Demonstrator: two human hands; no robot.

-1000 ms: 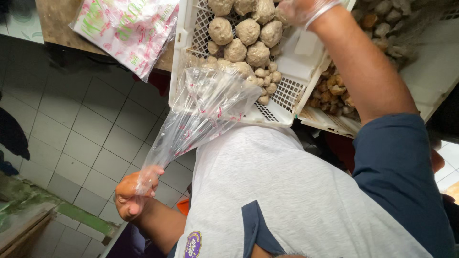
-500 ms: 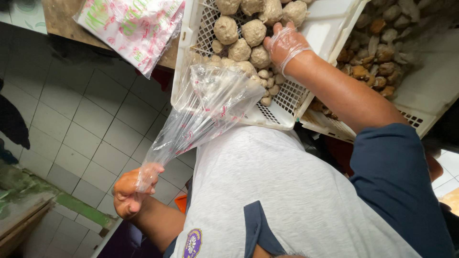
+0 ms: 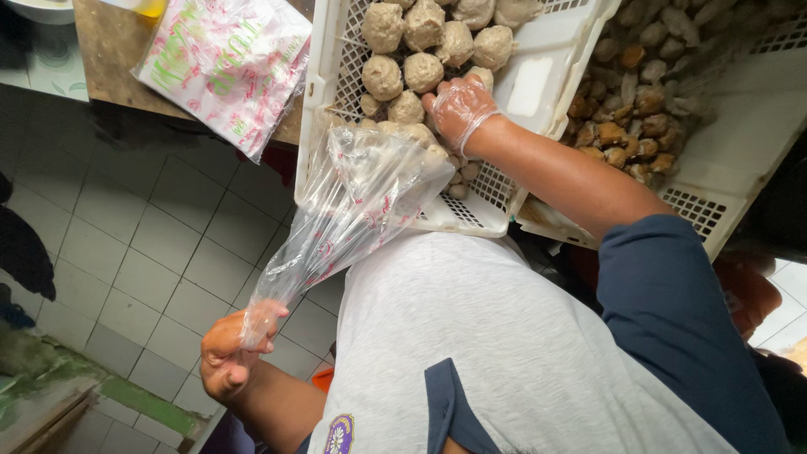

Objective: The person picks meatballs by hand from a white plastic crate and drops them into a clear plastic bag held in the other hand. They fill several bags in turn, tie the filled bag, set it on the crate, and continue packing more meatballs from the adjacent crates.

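My left hand, low at the left, pinches the bottom end of a clear plastic bag. The bag stretches up to the white perforated crate, and its mouth lies against the crate's near edge. The crate holds several beige round meatballs. My right hand wears a thin clear glove. It is down among the small balls by the bag's mouth, with its fingers curled over some of them. My grey shirt and blue sleeve fill the lower right.
A second white crate at the right holds several brown fried pieces. A pink and green printed plastic packet lies on a wooden tabletop at the upper left. A grey tiled floor lies below.
My right hand came down from the far side of the crate onto the balls, then moved nearer the bag's mouth. My left hand still holds the bag's end.
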